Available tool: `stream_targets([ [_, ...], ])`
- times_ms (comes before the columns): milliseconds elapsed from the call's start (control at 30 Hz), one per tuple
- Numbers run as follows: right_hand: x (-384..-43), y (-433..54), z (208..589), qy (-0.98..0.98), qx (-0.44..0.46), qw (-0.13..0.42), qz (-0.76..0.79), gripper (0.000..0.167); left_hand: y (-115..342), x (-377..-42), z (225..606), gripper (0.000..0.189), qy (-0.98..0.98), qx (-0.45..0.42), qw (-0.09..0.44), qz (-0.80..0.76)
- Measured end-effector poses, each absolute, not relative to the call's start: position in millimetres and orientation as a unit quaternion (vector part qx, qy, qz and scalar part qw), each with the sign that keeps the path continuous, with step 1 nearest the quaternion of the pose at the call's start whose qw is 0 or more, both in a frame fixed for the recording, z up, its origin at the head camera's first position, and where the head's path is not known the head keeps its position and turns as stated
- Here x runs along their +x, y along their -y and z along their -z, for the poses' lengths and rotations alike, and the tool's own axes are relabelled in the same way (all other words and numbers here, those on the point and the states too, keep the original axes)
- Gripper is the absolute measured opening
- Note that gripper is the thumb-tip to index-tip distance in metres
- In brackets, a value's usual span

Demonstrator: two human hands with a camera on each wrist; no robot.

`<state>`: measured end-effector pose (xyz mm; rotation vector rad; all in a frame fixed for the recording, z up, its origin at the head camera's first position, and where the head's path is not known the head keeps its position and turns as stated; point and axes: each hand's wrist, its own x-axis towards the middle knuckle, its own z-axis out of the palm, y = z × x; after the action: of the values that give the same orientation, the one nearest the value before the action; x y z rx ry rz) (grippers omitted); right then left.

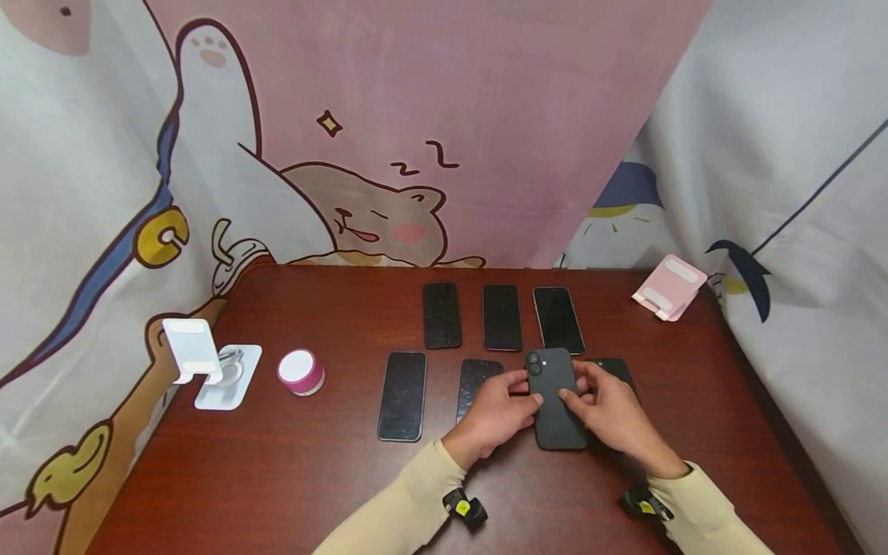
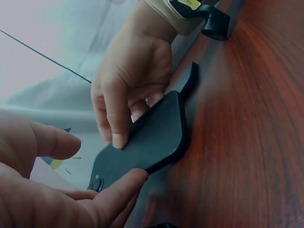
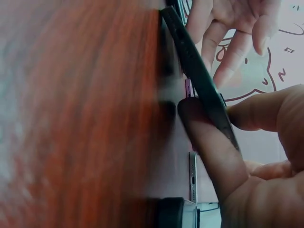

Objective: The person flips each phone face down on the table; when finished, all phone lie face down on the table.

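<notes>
A black smartphone [image 1: 555, 416] is held between both hands, tilted above the table, its back and twin camera lenses facing up. My left hand [image 1: 496, 412] holds its left edge, with the thumb on the back; in the left wrist view that thumb [image 2: 126, 185] lies along the near edge. From the other side my right hand [image 1: 613, 412] pinches the phone, its thumb [image 3: 206, 133] on one face and a finger [image 3: 259, 111] on the other. One dark phone [image 1: 474, 378] lies partly hidden by the left hand, another phone [image 1: 613, 368] partly behind the right hand.
Three phones lie in a back row: one black [image 1: 442, 315], a second [image 1: 502, 317] and a silver-edged one [image 1: 558, 320]. Another phone [image 1: 402, 396] lies left of the hands. A pink-and-white round container [image 1: 301, 372], a white stand [image 1: 190, 347] and a pink stand [image 1: 671, 287] flank them.
</notes>
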<state>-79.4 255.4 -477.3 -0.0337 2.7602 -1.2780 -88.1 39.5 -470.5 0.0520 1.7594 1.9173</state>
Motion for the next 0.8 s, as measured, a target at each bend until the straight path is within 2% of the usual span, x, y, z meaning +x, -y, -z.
stream_targets([
  [233, -81.6, -256.3, 478.5, -0.925, -0.01, 0.035, 0.379, 0.053, -38.0, -87.3, 466.3, 0.059, -0.69, 0.039, 0.251, -0.678],
  [500, -78.7, -256.3, 477.2, -0.927, 0.005, 0.074, 0.369, 0.059, -34.8, -87.3, 467.0, 0.061, -0.697, 0.048, 0.264, -0.665],
  [800, -79.7, -258.0, 474.1, -0.923, 0.004, 0.079, 0.377, 0.055, -31.2, -89.9, 467.5, 0.063, -0.699, 0.062, 0.271, -0.659],
])
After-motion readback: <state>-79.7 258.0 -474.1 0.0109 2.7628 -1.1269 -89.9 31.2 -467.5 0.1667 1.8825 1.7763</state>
